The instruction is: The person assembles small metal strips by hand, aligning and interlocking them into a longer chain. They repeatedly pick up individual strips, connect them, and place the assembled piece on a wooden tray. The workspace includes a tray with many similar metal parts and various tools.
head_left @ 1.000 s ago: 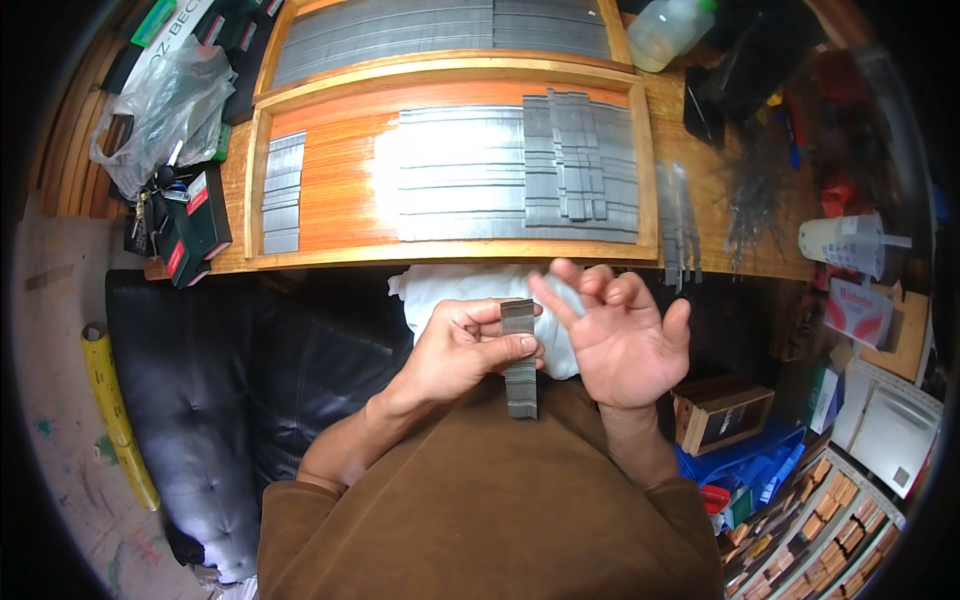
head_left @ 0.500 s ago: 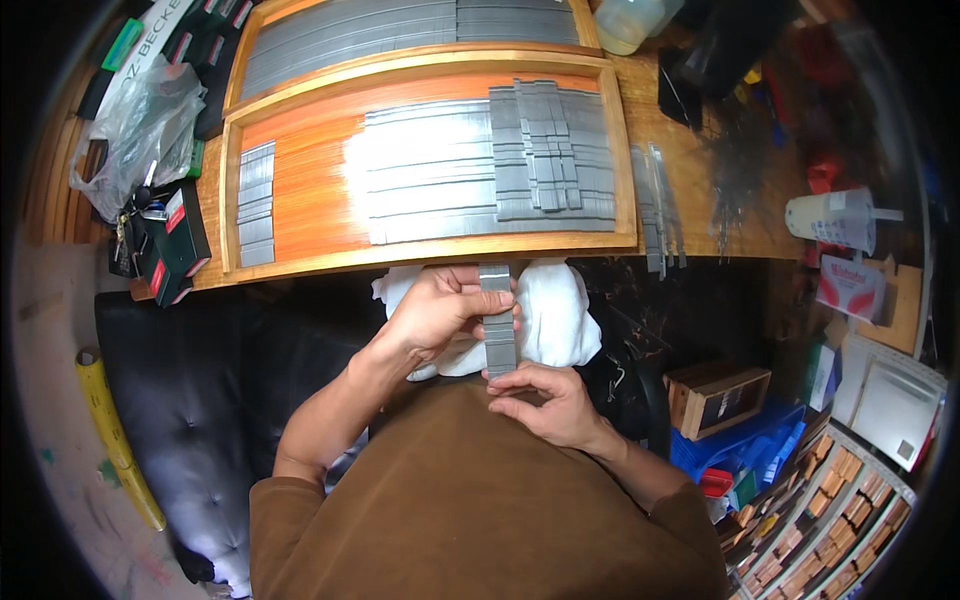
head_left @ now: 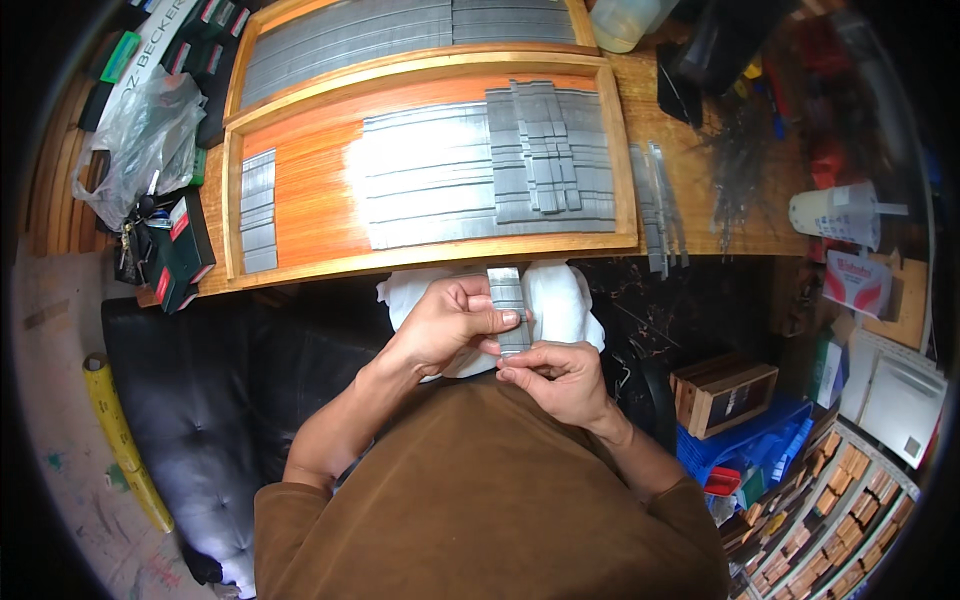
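Observation:
A narrow bundle of thin grey metal strips [head_left: 507,299] is held over my lap, just in front of the table edge. My left hand [head_left: 455,318] closes on its left side, the thumb lying across its face. At the near end, my right hand [head_left: 562,382] pinches the bundle between thumb and fingers. Beyond my hands, a shallow wooden tray [head_left: 430,258] holds rows of similar grey strips [head_left: 430,180], with a looser pile [head_left: 547,150] stacked on top at the right. A short row of strips [head_left: 258,215] lies at the tray's left end.
A second wooden tray [head_left: 410,57] of strips sits behind. Loose strips [head_left: 657,215] lie right of the tray, overhanging the table edge. A plastic bag [head_left: 150,140] and dark boxes [head_left: 190,235] stand left; a drink cup [head_left: 835,215] is right. White cloth [head_left: 562,305] lies beneath my hands.
My right hand has moved slightly up and right, closer to my left. The bundle has tilted and looks shorter between my hands. The whole view has shifted slightly.

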A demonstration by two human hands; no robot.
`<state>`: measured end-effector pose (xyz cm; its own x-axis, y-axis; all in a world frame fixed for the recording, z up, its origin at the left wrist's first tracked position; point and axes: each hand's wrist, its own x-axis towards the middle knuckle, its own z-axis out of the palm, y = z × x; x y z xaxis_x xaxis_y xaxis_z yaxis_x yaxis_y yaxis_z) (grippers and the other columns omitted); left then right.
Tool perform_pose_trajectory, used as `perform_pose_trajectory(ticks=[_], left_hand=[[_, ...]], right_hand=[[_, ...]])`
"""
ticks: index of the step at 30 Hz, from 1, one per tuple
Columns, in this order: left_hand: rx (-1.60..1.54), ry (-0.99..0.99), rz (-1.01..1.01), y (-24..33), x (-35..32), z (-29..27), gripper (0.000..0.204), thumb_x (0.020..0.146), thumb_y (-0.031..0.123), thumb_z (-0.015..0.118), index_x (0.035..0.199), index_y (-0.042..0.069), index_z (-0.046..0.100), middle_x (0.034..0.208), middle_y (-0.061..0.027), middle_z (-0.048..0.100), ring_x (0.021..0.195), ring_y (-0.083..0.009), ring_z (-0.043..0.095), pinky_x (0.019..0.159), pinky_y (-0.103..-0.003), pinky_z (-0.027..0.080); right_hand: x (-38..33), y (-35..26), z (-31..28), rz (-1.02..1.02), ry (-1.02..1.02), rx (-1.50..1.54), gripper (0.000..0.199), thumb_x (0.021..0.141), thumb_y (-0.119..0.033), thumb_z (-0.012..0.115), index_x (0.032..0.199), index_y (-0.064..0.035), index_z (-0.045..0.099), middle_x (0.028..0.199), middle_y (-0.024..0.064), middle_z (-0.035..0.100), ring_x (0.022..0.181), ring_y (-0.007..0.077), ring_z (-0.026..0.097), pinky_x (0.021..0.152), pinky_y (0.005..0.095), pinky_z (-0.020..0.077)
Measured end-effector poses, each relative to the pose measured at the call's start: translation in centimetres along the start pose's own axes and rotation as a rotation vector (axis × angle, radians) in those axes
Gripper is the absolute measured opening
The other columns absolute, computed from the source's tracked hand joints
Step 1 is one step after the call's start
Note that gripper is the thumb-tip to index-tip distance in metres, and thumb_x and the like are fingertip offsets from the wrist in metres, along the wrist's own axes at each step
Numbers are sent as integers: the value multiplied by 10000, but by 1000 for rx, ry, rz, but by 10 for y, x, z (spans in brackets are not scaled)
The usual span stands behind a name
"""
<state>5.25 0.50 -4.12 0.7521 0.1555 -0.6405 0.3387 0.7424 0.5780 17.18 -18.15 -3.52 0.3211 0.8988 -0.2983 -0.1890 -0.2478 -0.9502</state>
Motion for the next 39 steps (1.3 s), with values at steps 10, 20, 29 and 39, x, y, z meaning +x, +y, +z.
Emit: perform_pose_trajectory(ticks=[10,20,29,39], left_hand=[[42,107,38,6,-22,20,186,963,78,780,1139,42,734,1023,-63,814,862,-126,764,654,-239,550],[67,60,-1,12,-20,21,274,933,64,811,1193,43,727,997,-66,814,847,-117,758,653,-243,553],[-4,5,42,-2,-35,23,358,931,42,810,1270,39,693,997,-76,811,858,-153,781,650,-234,556],[-63,-13,120,-6,-45,31,396,941,-9,775,1314,19,648,1019,-112,797,879,-204,788,736,-288,623]], right_hand=[[-13,3,1,-188,-102,-136,124,875,-7,837,998,-10,820,882,99,803,776,169,771,694,268,583],[-7,-6,-3,-140,-168,-200,93,879,-21,828,967,-10,801,881,105,784,804,173,748,732,277,569],[24,-38,-36,-293,-90,649,333,1044,-275,692,1191,19,636,1311,168,594,1298,305,592,1160,549,449],[55,-41,-20,-249,-377,1187,664,1088,-592,438,1348,-2,603,1443,194,575,1512,407,371,1223,747,221]])
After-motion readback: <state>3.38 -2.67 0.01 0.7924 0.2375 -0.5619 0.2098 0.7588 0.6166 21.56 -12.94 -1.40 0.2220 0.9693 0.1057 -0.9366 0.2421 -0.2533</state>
